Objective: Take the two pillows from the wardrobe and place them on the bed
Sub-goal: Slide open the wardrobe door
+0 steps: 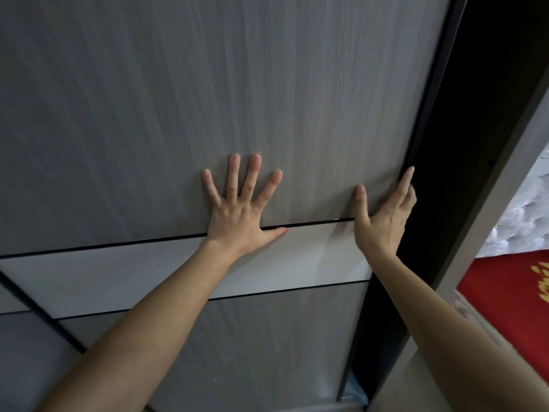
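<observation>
My two bare hands rest on a grey sliding wardrobe door (pixel 297 99).

My left hand (pixel 237 212) lies flat with fingers spread wide, holding nothing. My right hand (pixel 383 217) hooks its fingers around the door's dark right edge, thumb on the panel face. Beside that edge the wardrobe interior (pixel 475 99) is black; no pillows can be made out. A red cloth (pixel 511 292) shows far right.

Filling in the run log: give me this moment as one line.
stage: opening wardrobe | left hand: flat on grey wood-grain sliding door | right hand: fingers on door's edge | dark gap open | pillows: unseen
</observation>
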`<state>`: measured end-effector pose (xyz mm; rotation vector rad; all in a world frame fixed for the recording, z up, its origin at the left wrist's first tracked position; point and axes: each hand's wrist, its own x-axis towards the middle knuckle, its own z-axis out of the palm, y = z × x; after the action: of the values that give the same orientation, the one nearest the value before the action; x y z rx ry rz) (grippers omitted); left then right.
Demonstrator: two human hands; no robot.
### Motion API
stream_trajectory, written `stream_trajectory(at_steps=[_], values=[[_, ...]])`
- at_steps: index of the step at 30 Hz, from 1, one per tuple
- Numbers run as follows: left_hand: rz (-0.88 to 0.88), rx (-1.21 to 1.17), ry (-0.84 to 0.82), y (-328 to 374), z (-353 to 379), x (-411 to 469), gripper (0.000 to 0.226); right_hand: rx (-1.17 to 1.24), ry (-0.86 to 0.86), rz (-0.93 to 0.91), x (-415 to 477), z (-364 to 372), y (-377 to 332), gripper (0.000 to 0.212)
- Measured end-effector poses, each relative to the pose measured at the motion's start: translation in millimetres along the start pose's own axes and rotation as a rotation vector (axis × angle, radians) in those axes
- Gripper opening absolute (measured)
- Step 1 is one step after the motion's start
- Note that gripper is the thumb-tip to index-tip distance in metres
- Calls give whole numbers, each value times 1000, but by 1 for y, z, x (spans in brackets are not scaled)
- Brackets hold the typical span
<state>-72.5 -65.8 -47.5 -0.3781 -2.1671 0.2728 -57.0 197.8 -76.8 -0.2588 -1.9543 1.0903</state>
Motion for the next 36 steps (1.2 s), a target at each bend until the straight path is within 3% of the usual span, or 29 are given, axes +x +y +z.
stream_trajectory(at_steps=[7, 16, 22, 29, 36], values=[[-41, 19, -34, -78, 1, -39, 113, -23, -127, -84, -54, 36, -40, 92], [-251, 22, -189, -166, -25, -98, 97, 51, -310, -328, -117, 84, -87, 87], [-451, -84, -250, -197, -46, -132, 85, 139, -463, -422, -153, 119, -120, 84], [-531, -249, -330, -224, -58, -154, 80, 244, -654, -413, -177, 146, -160, 83], [-638, -222, -434, -258, -63, -169, 90, -13, -654, -582, -201, 184, -198, 70]])
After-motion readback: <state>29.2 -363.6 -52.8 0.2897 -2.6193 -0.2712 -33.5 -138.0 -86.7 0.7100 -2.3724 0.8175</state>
